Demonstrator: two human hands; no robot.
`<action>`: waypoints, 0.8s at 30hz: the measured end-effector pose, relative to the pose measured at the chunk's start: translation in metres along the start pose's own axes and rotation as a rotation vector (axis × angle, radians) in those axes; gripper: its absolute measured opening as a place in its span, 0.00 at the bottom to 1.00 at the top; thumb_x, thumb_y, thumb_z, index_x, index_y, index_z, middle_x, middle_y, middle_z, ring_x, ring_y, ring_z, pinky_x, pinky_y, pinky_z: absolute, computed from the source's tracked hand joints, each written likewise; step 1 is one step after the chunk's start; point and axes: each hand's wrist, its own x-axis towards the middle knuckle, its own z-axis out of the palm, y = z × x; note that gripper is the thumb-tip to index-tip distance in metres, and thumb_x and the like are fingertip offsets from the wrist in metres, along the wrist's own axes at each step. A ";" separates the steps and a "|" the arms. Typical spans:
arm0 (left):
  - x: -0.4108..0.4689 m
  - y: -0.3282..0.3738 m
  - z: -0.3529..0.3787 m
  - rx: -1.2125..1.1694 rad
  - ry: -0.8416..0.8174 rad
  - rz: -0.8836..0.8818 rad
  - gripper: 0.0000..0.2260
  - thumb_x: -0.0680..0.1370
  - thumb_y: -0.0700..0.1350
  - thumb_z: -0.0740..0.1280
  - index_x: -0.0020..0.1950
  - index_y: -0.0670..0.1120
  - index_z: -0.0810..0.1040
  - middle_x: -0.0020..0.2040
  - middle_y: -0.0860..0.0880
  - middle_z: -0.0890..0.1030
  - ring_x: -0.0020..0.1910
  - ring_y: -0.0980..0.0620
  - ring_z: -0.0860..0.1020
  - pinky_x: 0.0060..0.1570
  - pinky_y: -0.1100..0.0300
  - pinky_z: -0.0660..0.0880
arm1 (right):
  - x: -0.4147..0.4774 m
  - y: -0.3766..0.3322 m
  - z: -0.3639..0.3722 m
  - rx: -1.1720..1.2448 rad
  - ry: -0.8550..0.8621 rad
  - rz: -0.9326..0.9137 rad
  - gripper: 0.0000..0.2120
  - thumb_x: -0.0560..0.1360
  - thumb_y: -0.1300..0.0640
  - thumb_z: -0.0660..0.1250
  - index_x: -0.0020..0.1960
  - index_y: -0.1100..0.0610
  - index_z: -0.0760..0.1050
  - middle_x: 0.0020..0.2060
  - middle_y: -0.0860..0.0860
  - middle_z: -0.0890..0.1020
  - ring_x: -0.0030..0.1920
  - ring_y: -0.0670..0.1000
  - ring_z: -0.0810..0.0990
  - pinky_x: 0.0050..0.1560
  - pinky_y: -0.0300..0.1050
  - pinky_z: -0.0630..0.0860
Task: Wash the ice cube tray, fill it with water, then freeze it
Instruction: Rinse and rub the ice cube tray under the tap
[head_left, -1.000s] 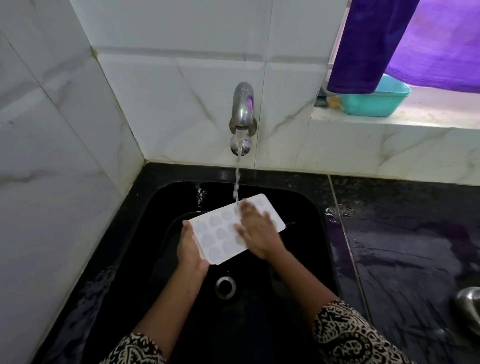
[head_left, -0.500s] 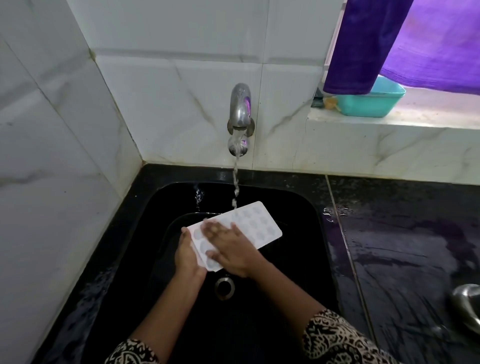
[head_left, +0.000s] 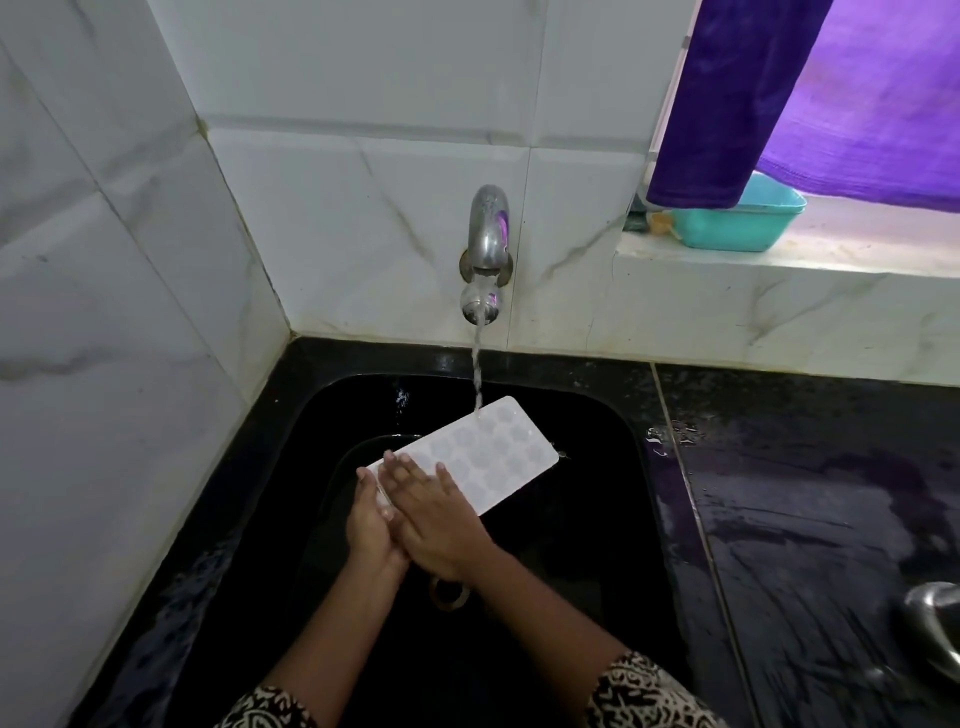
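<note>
A white ice cube tray (head_left: 493, 457) with several round cells is held tilted over the black sink (head_left: 613, 493). Water runs from the metal wall tap (head_left: 485, 249) onto the tray's far end. My left hand (head_left: 371, 519) grips the tray's near left corner from below. My right hand (head_left: 434, 514) lies flat on the tray's near end, fingers straight and spread across the cells. The near part of the tray is hidden under my hands.
The sink drain (head_left: 449, 592) sits just below my wrists. A wet black counter (head_left: 805, 493) extends to the right, with a metal vessel (head_left: 935, 629) at its right edge. A teal tub (head_left: 737, 223) stands on the window ledge under a purple cloth (head_left: 737, 93).
My right hand has slid along the tray from its far end under the stream to its near left end. The left hand keeps its hold on the corner.
</note>
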 end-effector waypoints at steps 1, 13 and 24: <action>-0.001 0.001 0.002 -0.002 -0.005 -0.025 0.21 0.84 0.57 0.52 0.51 0.44 0.78 0.45 0.45 0.84 0.40 0.50 0.84 0.47 0.54 0.77 | 0.000 0.009 -0.006 -0.039 0.001 -0.006 0.26 0.82 0.47 0.48 0.78 0.52 0.46 0.77 0.47 0.46 0.76 0.45 0.42 0.72 0.54 0.37; 0.012 -0.006 -0.029 0.167 0.108 -0.128 0.23 0.83 0.61 0.52 0.53 0.45 0.78 0.49 0.42 0.83 0.46 0.41 0.81 0.41 0.49 0.76 | -0.013 0.112 -0.084 0.317 0.078 0.734 0.28 0.80 0.51 0.57 0.76 0.58 0.53 0.71 0.58 0.67 0.67 0.58 0.69 0.64 0.47 0.67; 0.028 -0.045 -0.006 0.216 0.030 -0.463 0.41 0.73 0.76 0.45 0.69 0.47 0.71 0.67 0.37 0.73 0.66 0.33 0.71 0.62 0.31 0.64 | -0.069 0.060 -0.123 0.476 0.591 0.423 0.18 0.75 0.67 0.62 0.55 0.45 0.76 0.49 0.34 0.76 0.57 0.44 0.75 0.66 0.46 0.63</action>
